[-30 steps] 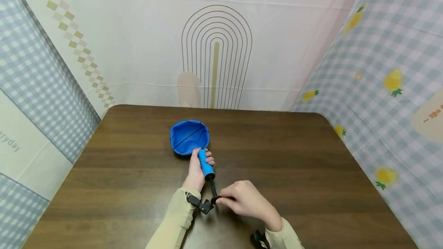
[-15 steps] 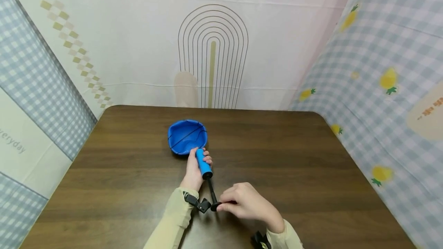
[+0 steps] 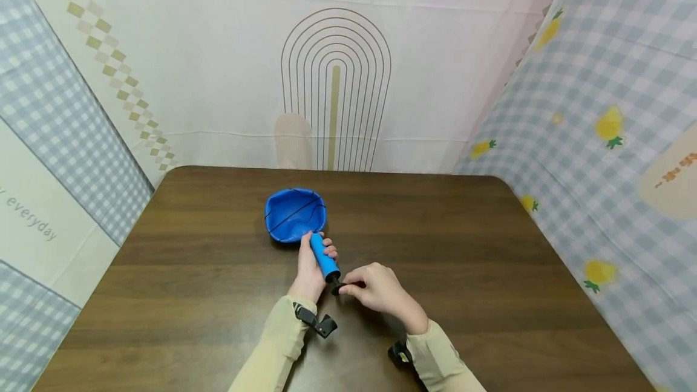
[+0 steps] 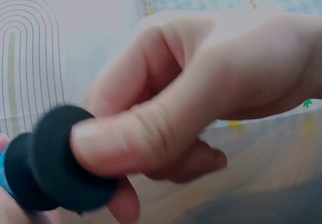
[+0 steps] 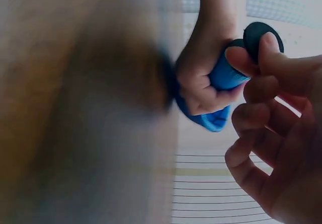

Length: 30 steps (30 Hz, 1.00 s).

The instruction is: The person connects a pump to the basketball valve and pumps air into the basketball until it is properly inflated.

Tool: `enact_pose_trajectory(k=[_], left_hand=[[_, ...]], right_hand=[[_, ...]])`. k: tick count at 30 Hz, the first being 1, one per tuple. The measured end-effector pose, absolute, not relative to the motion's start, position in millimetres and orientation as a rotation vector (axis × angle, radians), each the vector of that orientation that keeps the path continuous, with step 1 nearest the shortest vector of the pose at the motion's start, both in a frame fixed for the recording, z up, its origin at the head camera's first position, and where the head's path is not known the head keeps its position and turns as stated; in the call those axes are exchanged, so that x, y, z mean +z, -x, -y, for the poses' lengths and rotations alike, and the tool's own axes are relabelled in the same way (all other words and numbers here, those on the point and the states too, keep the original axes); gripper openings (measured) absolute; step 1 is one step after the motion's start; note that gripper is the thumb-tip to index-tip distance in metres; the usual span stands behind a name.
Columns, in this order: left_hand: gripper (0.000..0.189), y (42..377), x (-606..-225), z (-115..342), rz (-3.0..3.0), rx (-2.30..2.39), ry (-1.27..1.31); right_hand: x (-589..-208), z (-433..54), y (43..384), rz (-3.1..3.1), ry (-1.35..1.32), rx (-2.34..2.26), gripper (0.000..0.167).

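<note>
Hand pump [image 3: 325, 261] looks light, stiff, slick; left grip [image 3: 308, 270] wraps barrel [image 5: 226, 74], right grip [image 3: 378, 289] pinches handle disc [image 4: 54, 158], both good holds.

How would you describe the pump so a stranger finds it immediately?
On the brown table, find the dark blue, black-lined hollow shape. Just nearer, the left hand grips the pump, the lighter blue tube ending in a black disc.
</note>
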<state>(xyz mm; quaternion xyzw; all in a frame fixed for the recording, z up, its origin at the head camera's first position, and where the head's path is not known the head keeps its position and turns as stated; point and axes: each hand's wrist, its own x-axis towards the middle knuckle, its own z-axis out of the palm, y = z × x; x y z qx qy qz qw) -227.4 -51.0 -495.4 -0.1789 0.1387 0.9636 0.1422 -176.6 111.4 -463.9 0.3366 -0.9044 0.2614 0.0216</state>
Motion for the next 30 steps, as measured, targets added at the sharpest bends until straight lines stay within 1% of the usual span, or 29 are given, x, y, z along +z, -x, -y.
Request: enact_pose_trajectory(k=[3, 5, 10, 13, 18, 24, 27, 30], left_hand=[[0.026, 228, -497, 53, -0.464, 2.770, 0.513], [0.030, 229, -497, 55, -0.503, 2.745, 0.497], [0.042, 232, -497, 63, -0.556, 2.664, 0.490], [0.044, 233, -495, 67, -0.600, 2.630, 0.516], [0.042, 233, -491, 63, -0.582, 2.619, 0.579], [0.035, 233, -488, 59, -0.552, 2.664, 0.599], [0.030, 236, -491, 58, -0.602, 2.724, 0.611], [0.026, 237, -495, 56, -0.659, 2.772, 0.652]], right_hand=[[-469, -112, 178, 2.823, -1.052, 0.834, 0.016], [-471, -112, 178, 2.811, -1.084, 0.832, 0.016], [-468, -112, 177, 2.743, -1.228, 0.720, 0.015], [-466, -111, 174, 2.694, -1.300, 0.631, 0.014], [-459, -112, 168, 2.615, -1.348, 0.527, 0.016], [-448, -118, 148, 2.535, -1.350, 0.467, 0.020], [-446, -120, 139, 2.500, -1.313, 0.491, 0.023], [-447, -118, 138, 2.494, -1.226, 0.543, 0.021]])
